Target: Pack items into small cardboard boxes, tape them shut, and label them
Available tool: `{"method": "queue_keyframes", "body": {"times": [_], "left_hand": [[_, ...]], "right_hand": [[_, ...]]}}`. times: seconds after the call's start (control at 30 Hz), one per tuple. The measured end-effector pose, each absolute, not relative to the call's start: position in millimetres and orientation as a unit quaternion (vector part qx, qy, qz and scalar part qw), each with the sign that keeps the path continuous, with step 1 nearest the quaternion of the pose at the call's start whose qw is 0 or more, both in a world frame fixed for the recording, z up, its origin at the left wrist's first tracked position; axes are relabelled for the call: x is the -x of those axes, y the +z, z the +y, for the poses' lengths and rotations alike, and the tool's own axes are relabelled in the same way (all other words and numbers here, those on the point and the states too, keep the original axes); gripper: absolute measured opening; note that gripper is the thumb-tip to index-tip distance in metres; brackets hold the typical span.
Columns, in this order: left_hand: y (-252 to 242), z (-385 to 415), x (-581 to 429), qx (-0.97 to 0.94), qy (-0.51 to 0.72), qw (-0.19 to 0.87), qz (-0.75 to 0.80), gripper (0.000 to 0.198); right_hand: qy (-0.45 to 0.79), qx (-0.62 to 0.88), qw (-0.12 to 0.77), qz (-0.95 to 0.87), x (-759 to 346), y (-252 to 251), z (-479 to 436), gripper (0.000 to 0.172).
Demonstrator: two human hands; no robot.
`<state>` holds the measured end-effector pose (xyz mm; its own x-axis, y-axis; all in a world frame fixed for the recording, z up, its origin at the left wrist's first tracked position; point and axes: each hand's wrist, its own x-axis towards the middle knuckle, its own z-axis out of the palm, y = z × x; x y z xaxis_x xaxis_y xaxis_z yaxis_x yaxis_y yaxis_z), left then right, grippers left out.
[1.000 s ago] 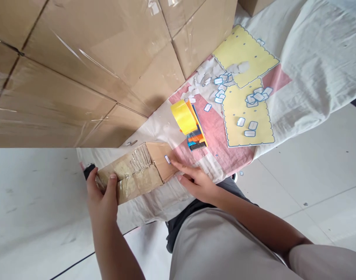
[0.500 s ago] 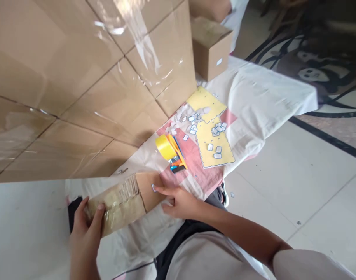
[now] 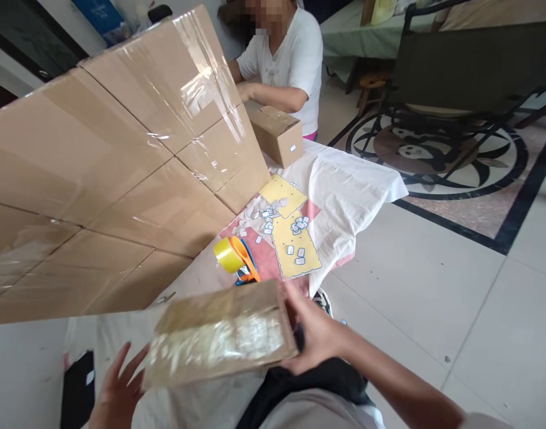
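A taped cardboard box (image 3: 219,328) is raised in front of me, its shiny brown tape facing up. My right hand (image 3: 315,333) grips its right end, the thumb at the upper corner and the fingers partly hidden. Close to the box's left end, my left hand (image 3: 121,381) has its fingers spread; whether a fingertip touches the cardboard I cannot tell. Just beyond the box, a tape dispenser with a yellow roll (image 3: 229,255) lies on the cloth-covered table (image 3: 335,179). Yellow sheets (image 3: 295,253) with small white labels (image 3: 300,224) on them are to its right.
A tall stack of taped cardboard boxes (image 3: 134,196) fills the left side. Behind it sits another person (image 3: 291,65) in a white top, arms by a smaller labelled box (image 3: 277,134). A dark flat object (image 3: 78,387) lies at lower left. A folding chair (image 3: 470,71) stands far right.
The box has been lifted and turned. My right hand has gone from a fingertip on its label to gripping its end; my left hand has loosened its hold. The view has tilted up.
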<state>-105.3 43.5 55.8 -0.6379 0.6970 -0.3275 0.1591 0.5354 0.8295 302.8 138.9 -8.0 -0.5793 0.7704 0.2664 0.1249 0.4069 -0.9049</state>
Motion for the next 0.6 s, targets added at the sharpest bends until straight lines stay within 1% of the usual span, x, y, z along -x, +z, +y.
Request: {"method": "queue_keyframes", "body": {"times": [0.03, 0.1, 0.13, 0.2, 0.27, 0.33, 0.5, 0.53, 0.6], "left_hand": [[48.1, 46.3, 102.2, -0.266, 0.409, 0.347, 0.801, 0.108], [30.8, 52.6, 93.8, -0.281, 0.424, 0.369, 0.778, 0.101], [21.8, 55.8, 88.2, -0.289, 0.432, 0.377, 0.767, 0.096], [5.1, 61.9, 74.8, -0.301, 0.44, 0.386, 0.753, 0.088], [-7.4, 67.2, 61.6, -0.314, 0.432, 0.388, 0.751, 0.084], [-13.4, 70.0, 52.9, -0.33, 0.421, 0.384, 0.752, 0.08], [-7.5, 50.7, 59.7, -0.352, 0.426, 0.358, 0.752, 0.07], [-6.5, 41.4, 65.3, -0.351, 0.427, 0.349, 0.757, 0.068], [-6.9, 19.0, 79.7, -0.334, 0.433, 0.315, 0.776, 0.066]], "right_hand": [[0.425, 0.341, 0.391, -0.742, -335.6, -8.4, 137.0, 0.148], [0.339, 0.441, 0.437, -0.707, -397.2, -4.7, 141.7, 0.141], [0.292, 0.482, 0.464, -0.683, -423.5, -1.3, 150.4, 0.141], [0.208, 0.542, 0.482, -0.656, -463.0, 6.1, 182.8, 0.145], [0.159, 0.597, 0.474, -0.627, -481.9, 11.4, 231.9, 0.145], [0.162, 0.626, 0.455, -0.612, -480.7, 14.9, 288.9, 0.141], [0.153, 0.658, 0.388, -0.627, -428.8, 33.3, 402.1, 0.113], [0.161, 0.662, 0.376, -0.628, -419.1, 38.7, 414.9, 0.112], [0.181, 0.681, 0.348, -0.618, -406.3, 48.8, 430.1, 0.118]]}}
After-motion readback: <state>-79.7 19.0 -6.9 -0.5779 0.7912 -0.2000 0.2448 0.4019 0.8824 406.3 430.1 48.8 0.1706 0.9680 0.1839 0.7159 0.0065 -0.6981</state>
